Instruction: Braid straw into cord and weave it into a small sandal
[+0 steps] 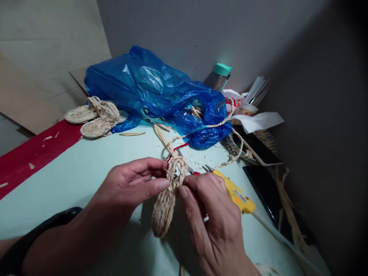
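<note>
Between my two hands is a small woven straw slipper, its braided loop at the top and its flat woven sole pointing down toward me. My left hand pinches its left side with thumb and fingertips. On the other side, my right hand grips the braid near the middle with thumb and forefinger. A red cord shows just behind the loop. From there a long straw braid runs to the right. Close behind my right hand lies a yellow hot glue gun, its small light lit orange.
A blue plastic bag fills the back of the table. Several finished-looking straw slippers lie at the left by a red strip. A green-lidded bottle, a cup with glue sticks, and dark tablets stand or lie at the right.
</note>
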The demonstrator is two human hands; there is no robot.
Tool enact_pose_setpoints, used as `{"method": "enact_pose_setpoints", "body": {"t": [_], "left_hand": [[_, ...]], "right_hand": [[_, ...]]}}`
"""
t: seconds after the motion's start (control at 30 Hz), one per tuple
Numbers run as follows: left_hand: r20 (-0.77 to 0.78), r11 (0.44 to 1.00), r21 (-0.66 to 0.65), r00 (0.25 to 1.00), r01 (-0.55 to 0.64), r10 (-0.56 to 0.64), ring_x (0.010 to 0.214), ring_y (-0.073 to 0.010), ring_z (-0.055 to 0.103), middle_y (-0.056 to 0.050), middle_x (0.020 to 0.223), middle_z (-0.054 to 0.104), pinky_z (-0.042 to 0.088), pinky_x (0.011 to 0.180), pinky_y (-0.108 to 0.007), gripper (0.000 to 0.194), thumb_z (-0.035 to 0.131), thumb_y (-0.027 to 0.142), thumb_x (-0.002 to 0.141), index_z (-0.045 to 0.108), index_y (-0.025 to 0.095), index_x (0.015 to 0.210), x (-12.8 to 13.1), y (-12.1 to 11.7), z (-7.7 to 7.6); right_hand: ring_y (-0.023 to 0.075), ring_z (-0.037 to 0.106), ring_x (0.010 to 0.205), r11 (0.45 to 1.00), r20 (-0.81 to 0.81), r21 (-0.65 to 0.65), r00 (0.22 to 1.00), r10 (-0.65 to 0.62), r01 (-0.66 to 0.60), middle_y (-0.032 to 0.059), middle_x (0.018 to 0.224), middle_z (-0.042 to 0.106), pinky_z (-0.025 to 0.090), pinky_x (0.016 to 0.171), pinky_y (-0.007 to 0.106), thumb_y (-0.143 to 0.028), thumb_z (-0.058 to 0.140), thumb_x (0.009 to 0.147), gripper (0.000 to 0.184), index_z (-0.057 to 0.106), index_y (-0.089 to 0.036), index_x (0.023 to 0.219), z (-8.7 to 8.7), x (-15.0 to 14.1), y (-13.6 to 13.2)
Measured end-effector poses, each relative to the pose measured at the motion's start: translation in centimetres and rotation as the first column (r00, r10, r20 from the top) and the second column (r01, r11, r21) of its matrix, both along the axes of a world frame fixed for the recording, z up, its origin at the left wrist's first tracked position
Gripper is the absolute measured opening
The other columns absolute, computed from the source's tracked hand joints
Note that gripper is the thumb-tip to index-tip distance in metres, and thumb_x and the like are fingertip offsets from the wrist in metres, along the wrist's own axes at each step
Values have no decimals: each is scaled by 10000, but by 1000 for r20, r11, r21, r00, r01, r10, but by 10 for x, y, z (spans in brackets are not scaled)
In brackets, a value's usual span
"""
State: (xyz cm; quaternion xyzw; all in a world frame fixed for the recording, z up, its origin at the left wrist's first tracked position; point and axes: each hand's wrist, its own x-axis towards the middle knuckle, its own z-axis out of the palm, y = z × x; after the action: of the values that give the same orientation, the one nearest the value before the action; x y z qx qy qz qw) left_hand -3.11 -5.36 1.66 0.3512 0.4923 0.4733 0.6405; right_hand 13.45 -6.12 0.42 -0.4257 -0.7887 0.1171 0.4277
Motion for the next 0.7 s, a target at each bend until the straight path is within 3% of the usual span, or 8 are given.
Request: {"method": "enact_pose_setpoints", "body": {"t": [0.2,0.3,0.4,0.57,0.7], "left_hand": [[1,998,42,999,46,-46,885,-158,684,-5,879,756,516,787,-203,145,789,217,757,733,200,890,2,0,-4],[-79,995,10,992,96,-95,642,-91,610,10,762,702,476,594,-160,148,774,251,772,723,183,894,0,1,-6],[-124,972,-83,966,218,-227,424,-51,473,40,605,600,342,415,-152,223,697,369,843,690,169,940,-1,1,-7],[10,948,-101,954,301,-301,499,-96,506,31,590,564,418,460,-172,312,706,442,828,644,171,969,1,-1,-7],[29,957,-111,964,267,-266,514,-95,505,24,612,566,429,488,-175,248,693,419,846,629,187,905,2,-3,-7]], "right_hand": [[146,475,693,994,-56,-113,998,-7,0,-21,712,532,345,677,301,-137,522,946,131,559,-194,833,3,-2,0],[142,469,697,989,-66,-147,998,-5,-4,-27,716,533,342,676,301,-136,514,948,130,558,-196,840,1,-2,0],[138,470,707,986,-71,-167,997,-14,2,-28,725,542,339,675,299,-141,522,948,126,558,-193,840,-2,-1,0],[133,455,684,989,-45,-146,999,-15,9,-30,702,523,326,670,302,-130,536,934,132,564,-184,817,-3,1,2],[153,442,690,994,38,-99,998,40,-36,-7,694,508,321,693,325,-152,514,929,164,561,-175,774,-1,4,1]]}}
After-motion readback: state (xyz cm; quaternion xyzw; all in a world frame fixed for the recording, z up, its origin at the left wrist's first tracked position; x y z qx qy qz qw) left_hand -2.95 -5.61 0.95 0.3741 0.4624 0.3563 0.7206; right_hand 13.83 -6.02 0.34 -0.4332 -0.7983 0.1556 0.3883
